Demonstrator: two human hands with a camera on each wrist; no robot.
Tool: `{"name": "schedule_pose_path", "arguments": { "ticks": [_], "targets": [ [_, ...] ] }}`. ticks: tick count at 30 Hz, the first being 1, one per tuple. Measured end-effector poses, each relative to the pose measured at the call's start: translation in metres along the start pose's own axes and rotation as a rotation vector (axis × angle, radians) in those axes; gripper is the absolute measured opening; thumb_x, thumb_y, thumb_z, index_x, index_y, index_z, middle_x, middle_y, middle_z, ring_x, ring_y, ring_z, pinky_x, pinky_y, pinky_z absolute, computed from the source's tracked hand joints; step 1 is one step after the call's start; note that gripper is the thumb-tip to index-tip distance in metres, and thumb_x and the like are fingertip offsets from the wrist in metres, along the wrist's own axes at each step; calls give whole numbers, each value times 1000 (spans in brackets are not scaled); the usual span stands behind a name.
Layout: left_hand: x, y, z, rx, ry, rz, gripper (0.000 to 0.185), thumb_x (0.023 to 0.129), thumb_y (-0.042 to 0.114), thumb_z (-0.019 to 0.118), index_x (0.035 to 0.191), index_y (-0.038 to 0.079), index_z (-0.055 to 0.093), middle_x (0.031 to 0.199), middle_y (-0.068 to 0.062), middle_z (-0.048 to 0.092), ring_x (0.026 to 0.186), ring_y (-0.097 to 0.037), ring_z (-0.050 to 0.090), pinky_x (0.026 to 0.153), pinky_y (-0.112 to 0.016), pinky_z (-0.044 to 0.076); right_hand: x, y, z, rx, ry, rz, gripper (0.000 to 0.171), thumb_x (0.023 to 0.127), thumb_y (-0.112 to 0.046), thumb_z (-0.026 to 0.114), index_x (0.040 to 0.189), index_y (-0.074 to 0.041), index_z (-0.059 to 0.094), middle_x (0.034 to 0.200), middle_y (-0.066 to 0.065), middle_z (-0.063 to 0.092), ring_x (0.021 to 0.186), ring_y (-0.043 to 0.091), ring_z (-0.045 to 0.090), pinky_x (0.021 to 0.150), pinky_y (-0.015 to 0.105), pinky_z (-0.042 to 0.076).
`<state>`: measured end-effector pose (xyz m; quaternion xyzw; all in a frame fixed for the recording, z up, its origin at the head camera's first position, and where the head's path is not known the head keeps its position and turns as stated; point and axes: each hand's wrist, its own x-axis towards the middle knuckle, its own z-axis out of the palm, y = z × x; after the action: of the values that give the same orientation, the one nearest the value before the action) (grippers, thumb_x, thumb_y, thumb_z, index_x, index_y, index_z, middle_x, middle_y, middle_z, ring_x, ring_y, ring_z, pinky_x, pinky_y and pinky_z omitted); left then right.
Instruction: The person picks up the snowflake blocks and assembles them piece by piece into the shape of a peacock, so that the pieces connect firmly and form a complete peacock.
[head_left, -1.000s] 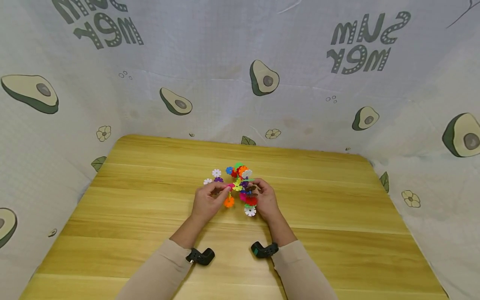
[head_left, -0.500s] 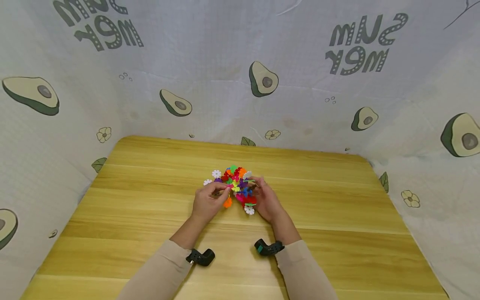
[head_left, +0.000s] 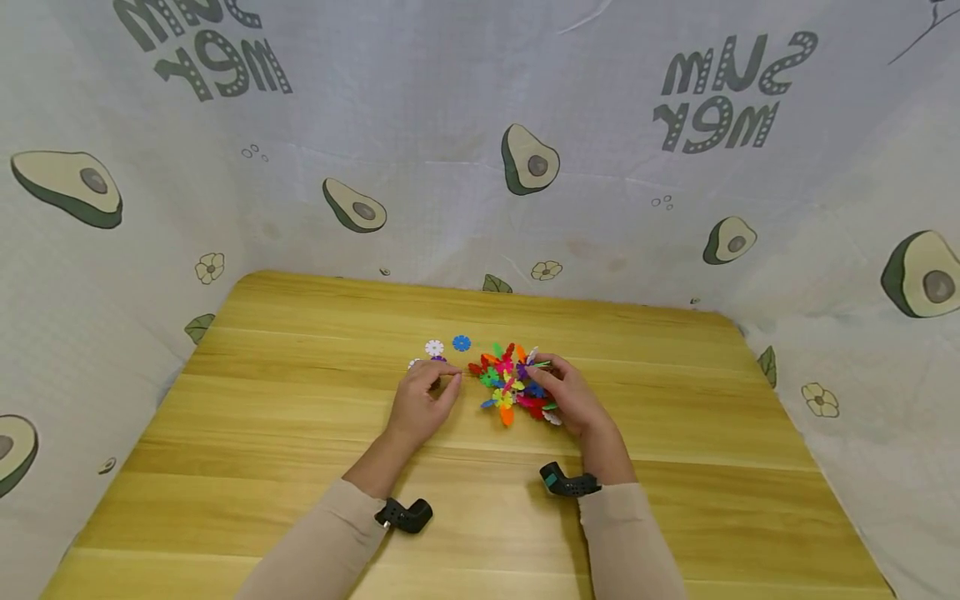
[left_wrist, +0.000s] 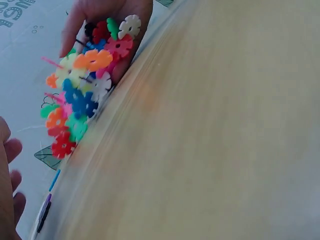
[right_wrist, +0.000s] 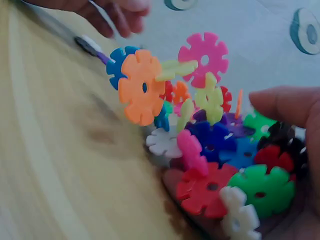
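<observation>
My right hand (head_left: 577, 400) holds a many-coloured cluster of interlocking snowflake discs (head_left: 504, 385), thumb on one side and fingers under it. In the right wrist view an orange disc (right_wrist: 141, 87) and a pink disc (right_wrist: 204, 60) stick out at the cluster's far end, while red and green discs sit near the palm. My left hand (head_left: 422, 402) is to the left of the cluster, apart from it, with thumb and fingers loosely bent and nothing between them. In the left wrist view its fingers (left_wrist: 15, 185) show at the left edge.
Loose discs lie on the wooden table (head_left: 300, 417) just beyond my left hand: a white one (head_left: 434, 347), a blue one (head_left: 461, 342) and a purple one (head_left: 439, 359), partly hidden. A printed cloth (head_left: 450, 167) hangs behind the table.
My right hand has moved right with the cluster, turning it. The left hand has let go of the cluster's pink disc and stayed in place. A loose blue disc has come into sight.
</observation>
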<state>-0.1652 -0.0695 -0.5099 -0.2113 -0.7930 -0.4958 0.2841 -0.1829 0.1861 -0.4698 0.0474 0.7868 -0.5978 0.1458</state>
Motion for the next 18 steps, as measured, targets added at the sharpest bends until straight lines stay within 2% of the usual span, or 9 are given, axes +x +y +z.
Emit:
{"name": "schedule_pose_path", "arguments": {
  "ticks": [4,8,14,18],
  "targets": [
    [3,0,-5,63,-22,-79,8,91,6,74,98,2,76,99,-13,76,105,-34,64,85,-45,60,-4,1,-20,-183,105,6,49,104,-39,58,142,-9,50,125,16,56,110,28,54,92,27,47],
    [5,-3,-11,135,-40,-151,10,91,7,73,99,2,76,104,-14,76,106,-36,64,93,-49,57,-9,0,-36,-333,187,-4,53,104,-45,56,144,-11,50,129,21,58,112,33,58,91,33,52],
    [6,-6,-13,204,-88,-193,12,90,7,73,102,4,76,107,-13,76,107,-35,65,96,-47,55,-15,2,-49,-393,287,16,57,105,-46,53,149,-12,46,134,22,57,117,38,60,89,41,55],
    [5,-7,-14,193,-122,-235,15,93,3,67,105,5,75,111,-12,75,111,-33,64,99,-46,56,-16,5,-52,-404,340,29,57,106,-43,52,152,-11,44,140,23,56,125,40,58,96,50,55]
  ]
}}
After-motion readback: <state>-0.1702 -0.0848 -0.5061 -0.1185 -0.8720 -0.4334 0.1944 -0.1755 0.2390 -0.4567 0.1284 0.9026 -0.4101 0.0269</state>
